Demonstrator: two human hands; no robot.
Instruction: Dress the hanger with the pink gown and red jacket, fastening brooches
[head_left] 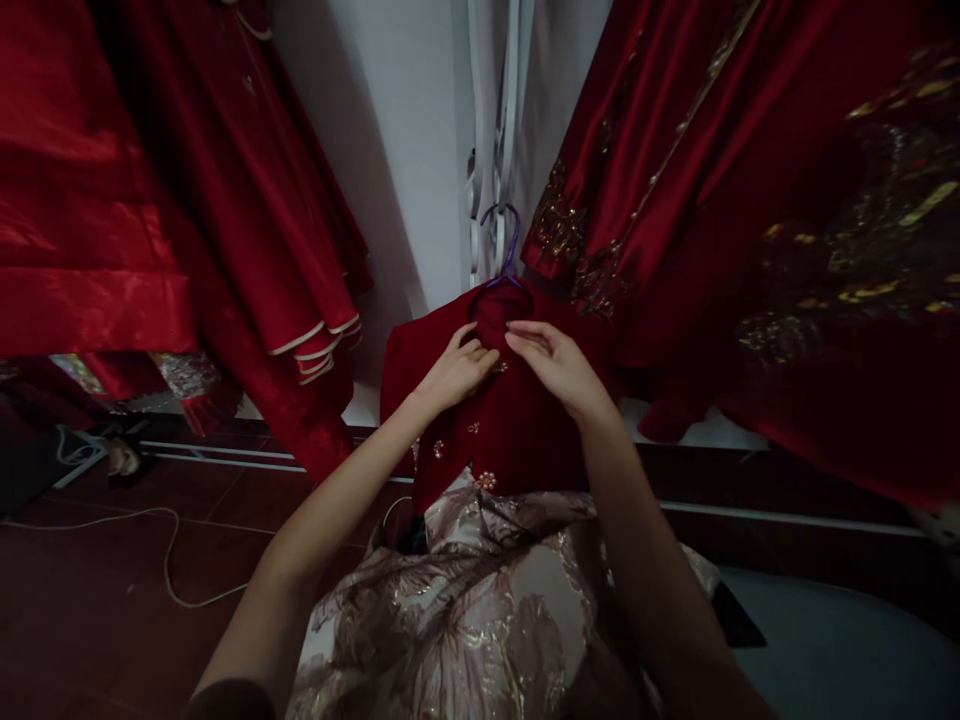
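Under the purple hanger [516, 240] hangs the red garment [532, 435], weight likely carried, so your left hand [459, 372] and right hand [559, 368] can both sit by its neckline [495, 312]. Can't tell if either grip pinches cloth.

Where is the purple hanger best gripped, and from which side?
Probably the neck of the purple hanger, from the wearer's side: it rises exposed above the collar of the red garment, below the curved hook, while the rest disappears inside the garment.
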